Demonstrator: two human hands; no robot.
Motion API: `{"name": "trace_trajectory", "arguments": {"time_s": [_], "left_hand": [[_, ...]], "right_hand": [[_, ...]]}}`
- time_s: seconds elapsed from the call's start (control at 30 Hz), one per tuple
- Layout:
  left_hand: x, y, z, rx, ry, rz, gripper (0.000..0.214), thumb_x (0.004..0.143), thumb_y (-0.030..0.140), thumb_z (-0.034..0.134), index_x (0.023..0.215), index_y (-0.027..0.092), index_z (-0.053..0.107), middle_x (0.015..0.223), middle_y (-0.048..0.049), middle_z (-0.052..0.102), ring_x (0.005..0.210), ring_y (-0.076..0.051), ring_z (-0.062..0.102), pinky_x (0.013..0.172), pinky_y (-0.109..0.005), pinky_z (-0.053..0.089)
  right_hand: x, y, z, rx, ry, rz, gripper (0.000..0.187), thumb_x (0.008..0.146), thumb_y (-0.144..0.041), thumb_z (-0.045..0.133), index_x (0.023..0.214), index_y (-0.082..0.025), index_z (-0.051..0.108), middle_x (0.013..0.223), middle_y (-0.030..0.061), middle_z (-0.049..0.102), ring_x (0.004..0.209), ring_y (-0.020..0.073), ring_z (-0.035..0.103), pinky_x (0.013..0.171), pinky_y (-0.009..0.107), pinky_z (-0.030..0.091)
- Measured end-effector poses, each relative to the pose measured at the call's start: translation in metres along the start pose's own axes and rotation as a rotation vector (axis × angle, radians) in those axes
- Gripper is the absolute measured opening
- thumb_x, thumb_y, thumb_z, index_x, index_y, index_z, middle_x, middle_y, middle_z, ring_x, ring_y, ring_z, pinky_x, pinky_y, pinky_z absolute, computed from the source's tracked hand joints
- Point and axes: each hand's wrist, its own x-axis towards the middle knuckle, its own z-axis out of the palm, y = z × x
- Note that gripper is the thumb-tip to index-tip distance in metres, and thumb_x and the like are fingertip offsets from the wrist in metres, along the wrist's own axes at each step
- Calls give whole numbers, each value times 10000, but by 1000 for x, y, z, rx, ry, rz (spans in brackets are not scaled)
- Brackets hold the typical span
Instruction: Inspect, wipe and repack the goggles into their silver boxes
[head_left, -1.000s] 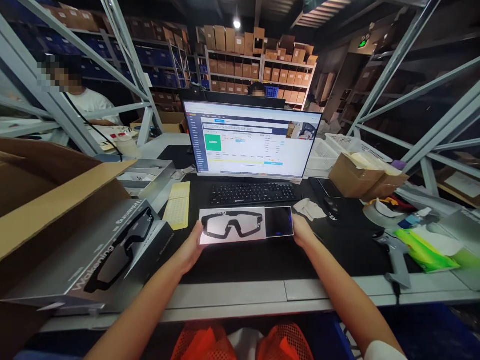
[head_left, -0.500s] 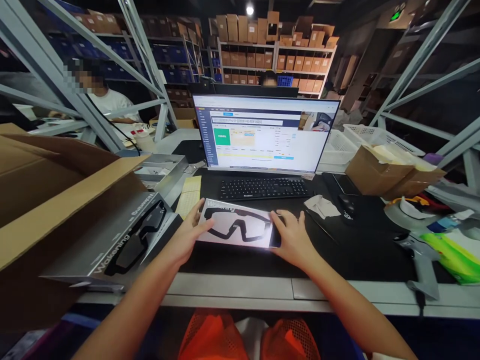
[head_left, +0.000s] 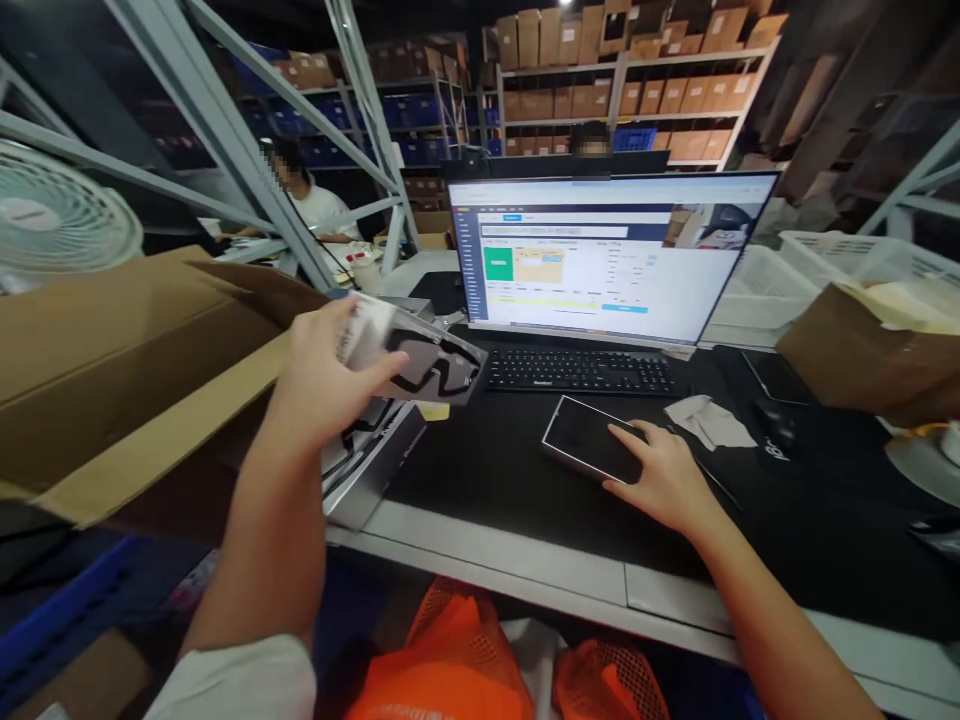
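Observation:
My left hand [head_left: 319,375] grips a grey box sleeve [head_left: 420,362] printed with black goggles and holds it in the air at the left, over more boxes of the same kind [head_left: 371,452]. My right hand [head_left: 660,478] rests with its fingers flat on a dark, flat inner box [head_left: 589,448] that lies on the black desk mat [head_left: 510,470] in front of the keyboard [head_left: 577,370].
A lit monitor [head_left: 600,255] stands behind the keyboard. An open cardboard carton [head_left: 112,350] fills the left side, a fan [head_left: 52,215] behind it. A crumpled cloth [head_left: 709,420], a mouse [head_left: 776,415], another carton [head_left: 862,350] and white baskets [head_left: 847,260] sit at right. Two people sit beyond the shelving.
The sleeve has been pulled off the dark inner box. My left hand has carried it up and to the left, while my right hand stays on the inner box. The view has swung left.

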Motion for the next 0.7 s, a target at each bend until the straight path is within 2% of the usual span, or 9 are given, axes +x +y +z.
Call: {"name": "trace_trajectory", "arguments": {"time_s": [0.1, 0.2, 0.27, 0.33, 0.43, 0.5, 0.57, 0.7], "left_hand": [[-18, 16, 7, 161, -164, 2, 656, 737, 519, 729, 1321, 273, 560, 1380, -62, 476, 1176, -314, 596, 1085, -468, 446], [-32, 21, 32, 209, -280, -5, 537, 757, 503, 687, 1219, 246, 597, 1332, -79, 520, 1076, -308, 642, 993, -451, 509], [-39, 18, 50, 212, -230, 26, 453, 796, 496, 656, 1151, 217, 624, 1340, -102, 528, 1146, -324, 614, 1012, -455, 498], [-47, 10, 66, 184, -124, 75, 405, 836, 487, 635, 1117, 196, 642, 1380, -128, 511, 1260, -337, 546, 1073, -462, 455], [-60, -5, 81, 106, 14, 153, 417, 845, 419, 649, 1174, 164, 623, 1437, -174, 458, 1369, -344, 442, 1145, -485, 379], [-68, -15, 87, 52, 83, 187, 433, 812, 337, 681, 1200, 163, 599, 1455, -187, 430, 1389, -340, 419, 1152, -504, 360], [-71, -23, 90, 12, 138, 189, 415, 778, 298, 711, 1161, 180, 602, 1442, -183, 437, 1373, -337, 435, 1139, -521, 364], [-71, -24, 90, -4, 153, 151, 363, 785, 351, 734, 1094, 197, 623, 1379, -182, 501, 1342, -351, 451, 1135, -555, 337]], "right_hand": [[-1, 6, 5, -8, -36, -17, 703, 765, -495, 740, 1397, -230, 581, 1352, 167, 554, 1220, 368, 551, 990, 531, 463], [-1, 10, 10, -9, -43, -26, 706, 785, -536, 710, 1399, -215, 574, 1370, 171, 551, 1247, 370, 544, 1005, 545, 462], [-2, 15, 15, 0, -54, -26, 690, 811, -558, 674, 1403, -222, 563, 1406, 163, 533, 1287, 372, 523, 1049, 587, 427], [-5, 23, 20, -7, -76, 19, 724, 823, -592, 640, 1442, -239, 517, 1475, 173, 475, 1342, 405, 472, 1056, 678, 382], [-13, 40, 26, 10, -140, 166, 919, 777, -669, 651, 1543, -244, 372, 1563, 218, 347, 1365, 483, 427, 989, 746, 399], [-17, 51, 28, 81, -193, 229, 1020, 749, -677, 680, 1583, -242, 284, 1563, 231, 337, 1322, 479, 484, 981, 682, 460], [-18, 57, 26, 167, -225, 228, 1037, 758, -636, 699, 1600, -250, 232, 1510, 218, 410, 1274, 431, 549, 996, 590, 502], [-11, 50, 10, 274, -170, 195, 1004, 776, -528, 729, 1601, -263, 223, 1441, 174, 480, 1294, 380, 543, 1060, 509, 486]]}}
